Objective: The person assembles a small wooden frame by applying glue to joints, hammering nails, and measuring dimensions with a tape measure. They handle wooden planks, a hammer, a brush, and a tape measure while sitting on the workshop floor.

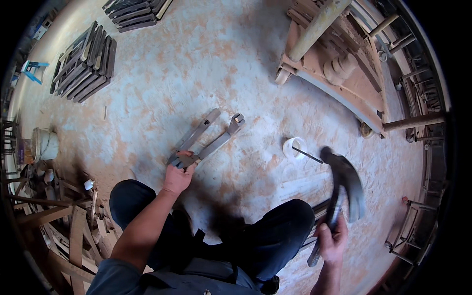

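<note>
My left hand (179,173) is closed around the near, joined end of a grey-brown wooden piece (216,143). Two bars of it run away from me side by side, and the right one has a notched, blocky end. On the right, my right hand (332,240) grips the handle of a claw hammer (345,181), its dark head raised and partly smeared by motion. Just beyond the hammer, a white tub (289,149) stands on the floor with a thin dark stick (308,155) leaning out of it.
Stacked dark wooden frames (86,64) sit at the far left, with another stack (135,12) behind. A wheeled wooden cart (307,71) occupies the far right. Scrap wood (76,231) lies at the near left, below a white bucket (47,144). Dark slats lie beside my right knee.
</note>
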The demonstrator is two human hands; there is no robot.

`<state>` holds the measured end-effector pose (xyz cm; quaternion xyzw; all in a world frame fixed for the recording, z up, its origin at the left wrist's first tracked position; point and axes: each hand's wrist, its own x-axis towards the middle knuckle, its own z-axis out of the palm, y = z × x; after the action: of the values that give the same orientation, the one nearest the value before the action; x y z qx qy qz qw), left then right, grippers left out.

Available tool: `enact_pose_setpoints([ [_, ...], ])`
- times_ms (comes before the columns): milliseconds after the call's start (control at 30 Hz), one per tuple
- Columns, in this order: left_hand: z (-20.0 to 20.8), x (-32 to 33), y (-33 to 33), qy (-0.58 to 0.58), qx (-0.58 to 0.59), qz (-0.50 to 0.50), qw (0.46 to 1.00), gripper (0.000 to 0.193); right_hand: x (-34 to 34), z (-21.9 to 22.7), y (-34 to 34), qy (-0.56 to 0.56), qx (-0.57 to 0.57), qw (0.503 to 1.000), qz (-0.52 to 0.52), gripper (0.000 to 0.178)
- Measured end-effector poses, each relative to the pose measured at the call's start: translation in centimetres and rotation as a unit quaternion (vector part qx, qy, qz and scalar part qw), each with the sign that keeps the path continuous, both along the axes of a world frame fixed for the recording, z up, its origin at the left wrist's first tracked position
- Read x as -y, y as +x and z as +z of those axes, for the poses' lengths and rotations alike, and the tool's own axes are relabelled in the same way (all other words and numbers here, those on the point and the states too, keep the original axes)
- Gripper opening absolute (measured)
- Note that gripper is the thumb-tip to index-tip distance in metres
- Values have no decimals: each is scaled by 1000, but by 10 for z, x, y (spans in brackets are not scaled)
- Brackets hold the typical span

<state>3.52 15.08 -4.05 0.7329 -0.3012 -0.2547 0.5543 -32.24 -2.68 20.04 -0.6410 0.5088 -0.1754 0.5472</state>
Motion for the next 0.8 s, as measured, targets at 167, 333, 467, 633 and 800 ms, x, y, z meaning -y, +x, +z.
enact_pose_setpoints([
  [167, -23, -16, 13, 81, 195, -50, 976, 16, -4, 17, 106, -92, -59, 945, 310, 40],
  [333, 0, -1, 4, 11, 98, -12, 995, 19, -28, 6, 160, -157, -46, 903, 397, 40],
  [467, -13, 0, 10, 31, 166, -23, 985, 25, -37, -7, 176, -168, -121, 872, 444, 33],
  [633, -13, -4, 0, -42, 37, -31, 998, 25, -37, 5, 176, -168, -70, 883, 432, 35],
  [800, -28, -6, 1, -69, -2, 4, 998, 25, -34, -10, 184, -137, -199, 845, 478, 37],
])
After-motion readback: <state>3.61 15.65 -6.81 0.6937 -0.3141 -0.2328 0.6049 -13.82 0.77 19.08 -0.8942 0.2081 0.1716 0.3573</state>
